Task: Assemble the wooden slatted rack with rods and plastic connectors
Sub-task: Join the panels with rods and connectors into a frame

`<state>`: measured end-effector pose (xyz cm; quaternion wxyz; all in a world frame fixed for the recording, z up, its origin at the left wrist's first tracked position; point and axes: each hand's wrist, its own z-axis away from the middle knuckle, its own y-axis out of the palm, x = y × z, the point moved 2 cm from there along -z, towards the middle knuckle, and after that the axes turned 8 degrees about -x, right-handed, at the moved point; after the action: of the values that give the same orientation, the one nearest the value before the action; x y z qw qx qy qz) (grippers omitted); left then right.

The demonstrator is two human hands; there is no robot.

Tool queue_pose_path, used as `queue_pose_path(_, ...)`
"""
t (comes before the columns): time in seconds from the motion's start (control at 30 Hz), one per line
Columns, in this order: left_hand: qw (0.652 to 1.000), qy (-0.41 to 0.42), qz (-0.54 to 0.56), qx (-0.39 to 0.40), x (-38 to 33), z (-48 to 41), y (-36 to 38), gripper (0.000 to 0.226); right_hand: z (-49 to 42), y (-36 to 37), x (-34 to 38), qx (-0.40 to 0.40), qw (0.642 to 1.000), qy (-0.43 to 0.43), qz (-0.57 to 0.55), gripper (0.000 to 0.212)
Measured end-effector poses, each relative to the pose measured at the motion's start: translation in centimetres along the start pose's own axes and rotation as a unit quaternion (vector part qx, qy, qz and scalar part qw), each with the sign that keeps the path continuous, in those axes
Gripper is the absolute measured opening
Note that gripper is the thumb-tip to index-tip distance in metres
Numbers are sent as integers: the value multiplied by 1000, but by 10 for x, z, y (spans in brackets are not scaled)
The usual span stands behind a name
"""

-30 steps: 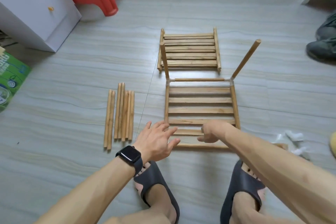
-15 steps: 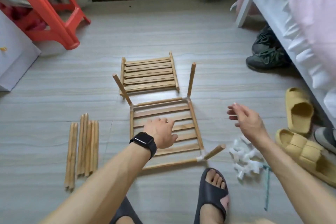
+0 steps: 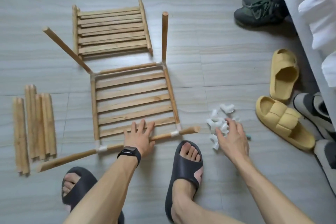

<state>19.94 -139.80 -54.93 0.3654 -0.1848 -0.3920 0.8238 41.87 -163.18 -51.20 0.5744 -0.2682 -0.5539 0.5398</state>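
Our right hand [image 3: 232, 138], off the slatted panel [image 3: 134, 103] now, spreads empty over the plastic connectors [image 3: 216, 121], likely to fetch one; our left hand [image 3: 139, 136] lies flat on its near edge.

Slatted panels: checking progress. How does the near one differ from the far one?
The near panel has white connectors at its corners with rods plugged in; the far panel has neither. The left hand rests on the near panel; nothing touches the far panel. Both are pale wood, flat on the floor.
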Motion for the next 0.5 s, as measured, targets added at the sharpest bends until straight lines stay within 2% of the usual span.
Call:
queue_pose_path(0.07, 999, 13, -25, -14, 9, 5, 6, 76, -20, 3, 14, 0, 999, -30, 18, 51)
queue_pose_path(0.17, 998, 20, -59, -13, 21, 11, 9, 82, -43, 10, 22, 45, 994, -42, 87, 47)
queue_pose_path(0.3, 998, 16, -66, -4, 25, 9, 10, 79, -58, 10, 26, 77, 990, -24, 117, 25)
queue_pose_path(0.4, 997, 17, -78, -8, 23, 8, 11, 78, -59, -3, 30, 35, 996, -44, 67, 26)
queue_pose_path(0.5, 996, 31, -81, 13, 19, 12, -9, 79, -55, -26, 41, 22, 997, -50, -60, 33)
